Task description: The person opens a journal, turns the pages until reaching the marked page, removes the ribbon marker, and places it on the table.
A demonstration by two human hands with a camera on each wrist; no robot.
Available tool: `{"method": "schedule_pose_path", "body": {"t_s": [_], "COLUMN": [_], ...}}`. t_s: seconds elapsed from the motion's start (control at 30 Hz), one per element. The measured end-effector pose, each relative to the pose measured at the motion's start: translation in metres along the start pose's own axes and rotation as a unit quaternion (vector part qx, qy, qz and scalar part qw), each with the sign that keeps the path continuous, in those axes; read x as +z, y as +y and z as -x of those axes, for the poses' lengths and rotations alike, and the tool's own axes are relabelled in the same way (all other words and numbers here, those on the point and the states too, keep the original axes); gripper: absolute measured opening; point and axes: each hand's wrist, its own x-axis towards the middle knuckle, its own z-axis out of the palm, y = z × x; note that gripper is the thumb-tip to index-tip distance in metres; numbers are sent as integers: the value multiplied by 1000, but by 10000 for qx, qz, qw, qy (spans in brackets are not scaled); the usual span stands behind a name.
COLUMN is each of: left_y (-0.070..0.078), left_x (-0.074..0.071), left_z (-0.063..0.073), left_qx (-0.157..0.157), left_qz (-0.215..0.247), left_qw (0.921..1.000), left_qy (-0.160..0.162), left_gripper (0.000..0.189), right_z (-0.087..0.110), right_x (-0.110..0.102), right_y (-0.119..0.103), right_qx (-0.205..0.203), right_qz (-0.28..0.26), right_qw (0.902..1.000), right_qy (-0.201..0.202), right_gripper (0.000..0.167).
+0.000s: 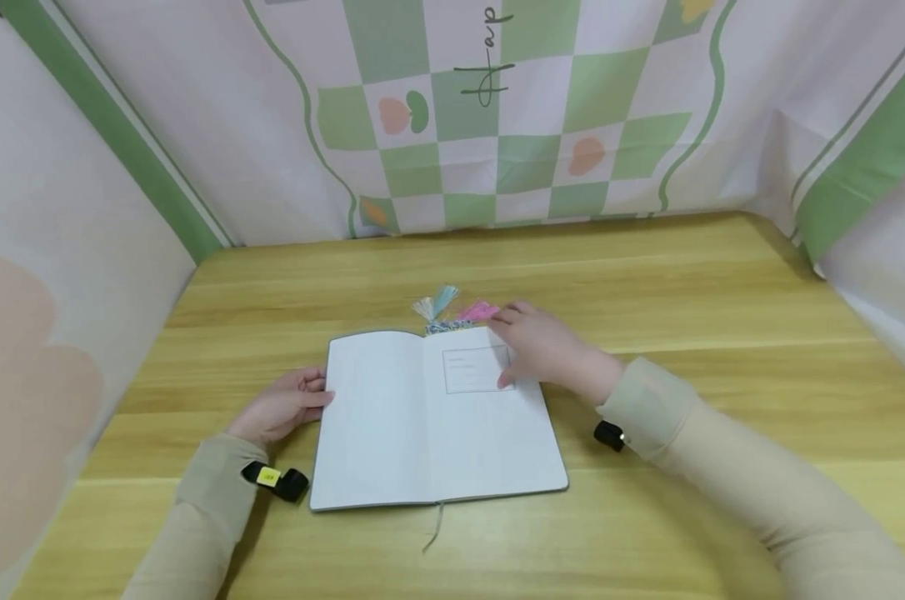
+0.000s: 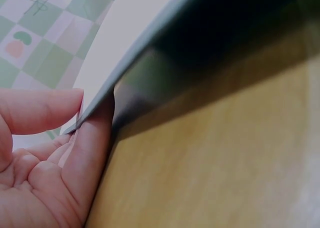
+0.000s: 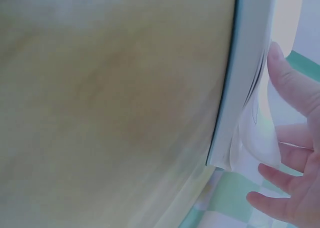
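At the near side, two beige sleeves (image 1: 730,467) are seen reaching in over the counter (image 1: 685,292), each with a black wrist camera (image 1: 293,486) worn at the cuff; the left one is marked with a yellow label (image 1: 268,477). A thin ribbon (image 1: 435,529) is laid on the counter, let out from the near edge of the notebook (image 1: 370,425).

The notebook is placed around the middle of the counter, well apart from its left and right edges, and is opened flat to two white pages. The left edge is held by the left hand (image 1: 283,406): the cover is pinched between thumb and bent fingers, the thumb set on top and the fingers beneath, and in the left wrist view that edge is raised off the counter, a shadow cast below.

Farther off, the right page's upper outer corner is covered by the right hand (image 1: 546,342). Its fingers are spread, with a wide gap left to the thumb; the page edges are touched by the thumb, and a curved page is seen in front of the fingers.

On the right page a printed box (image 1: 471,371) is partly hidden by the thumb. Past the top edge a patterned bookmark (image 1: 447,327) is exposed, with white (image 1: 424,309), blue (image 1: 445,297) and pink tassels (image 1: 477,312); the pink one is nearly met by the right fingertips. Beyond the counter's far edge, a checked green-and-white cloth (image 1: 463,108) is hung.
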Motion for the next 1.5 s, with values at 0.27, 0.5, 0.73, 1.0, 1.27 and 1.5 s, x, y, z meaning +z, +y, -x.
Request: {"method": "schedule_pose_path", "body": {"t_s": [0.27,0.5,0.73,1.0,1.27,1.5], "left_y": [1,1,-2,0,2,2], "left_x": [1,1,1,2,2,2], "left_z": [1,2,1,-1,1,0], "left_qx": [-9,0,-52,0,-26,-21], "left_qz": [-13,22,-12,9,-29,-46], "left_qw": [10000,10000,10000,10000,10000,10000], "left_qy": [21,18,42,17,7,40], "left_gripper": [55,55,53,55,55,55], "right_z": [3,-4,-11,-13,-9,-3], "right_x": [4,7,10,7,3,3], "right_y": [3,9,14,10,5,0], "right_qx": [-260,14,77,155,74,-162], "right_qz": [190,-510,-758,-695,-301,-631], "right_qw": [9994,9987,9970,9974,9995,9962], "right_qy": [161,24,-140,-104,-41,570], "right_gripper": [73,82,85,87,87,64]}}
